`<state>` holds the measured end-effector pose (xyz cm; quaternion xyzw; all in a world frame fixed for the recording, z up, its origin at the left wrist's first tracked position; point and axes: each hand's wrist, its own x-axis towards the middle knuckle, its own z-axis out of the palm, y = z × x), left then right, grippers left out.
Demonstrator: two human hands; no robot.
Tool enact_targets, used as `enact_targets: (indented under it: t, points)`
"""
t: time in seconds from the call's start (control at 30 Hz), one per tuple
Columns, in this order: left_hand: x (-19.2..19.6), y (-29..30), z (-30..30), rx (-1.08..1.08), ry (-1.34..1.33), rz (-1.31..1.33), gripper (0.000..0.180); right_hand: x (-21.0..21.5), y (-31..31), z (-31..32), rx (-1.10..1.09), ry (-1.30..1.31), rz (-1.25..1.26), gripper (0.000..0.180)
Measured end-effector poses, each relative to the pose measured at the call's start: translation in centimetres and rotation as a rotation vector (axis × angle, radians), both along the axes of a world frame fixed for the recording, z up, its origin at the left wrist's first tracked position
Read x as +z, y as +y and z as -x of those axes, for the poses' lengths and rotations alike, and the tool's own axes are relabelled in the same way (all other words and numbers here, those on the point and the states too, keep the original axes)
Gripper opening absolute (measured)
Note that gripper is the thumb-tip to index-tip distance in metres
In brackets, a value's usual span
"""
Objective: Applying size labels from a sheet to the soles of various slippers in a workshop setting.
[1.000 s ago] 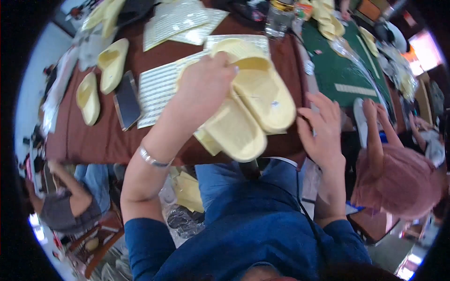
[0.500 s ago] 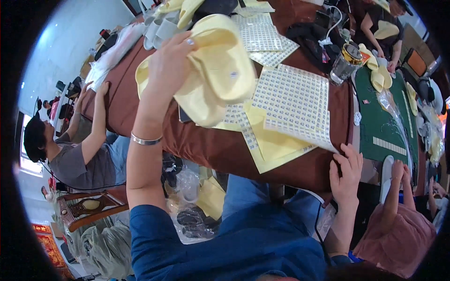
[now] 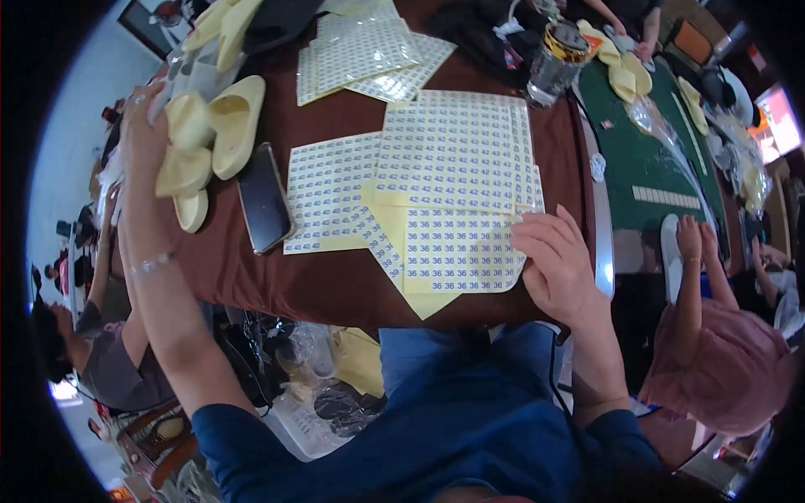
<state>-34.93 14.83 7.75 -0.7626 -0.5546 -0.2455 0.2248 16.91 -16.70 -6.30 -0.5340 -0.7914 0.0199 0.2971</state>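
Slippers (image 3: 238, 126) and sticker sheets (image 3: 453, 151) on a table (image 3: 327, 289) suggest a workshop.

the left hand (image 3: 144, 138) is blurred, its contact with the pale yellow slippers (image 3: 184, 172) unclear.

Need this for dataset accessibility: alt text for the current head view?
A person's left hand is at pale yellow slippers on the left of a brown-covered table; the right hand touches the edge of printed sticker sheets. A dark phone lies between slippers and sheets.
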Motion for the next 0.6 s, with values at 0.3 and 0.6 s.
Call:
enact_targets:
  t: [0.3, 0.6]
  points:
    - [-8.3, -10.3, -23.1, -0.689, -0.432, 0.524, 0.031, 0.1, -2.2, -0.9, 0.053, 0.029, 0.036, 0.023]
    - [-10.3, -14.5, -27.2, -0.957, -0.222, 0.405, 0.051, 1.2, -3.0, -1.1, 0.07, 0.054, 0.059, 0.021]
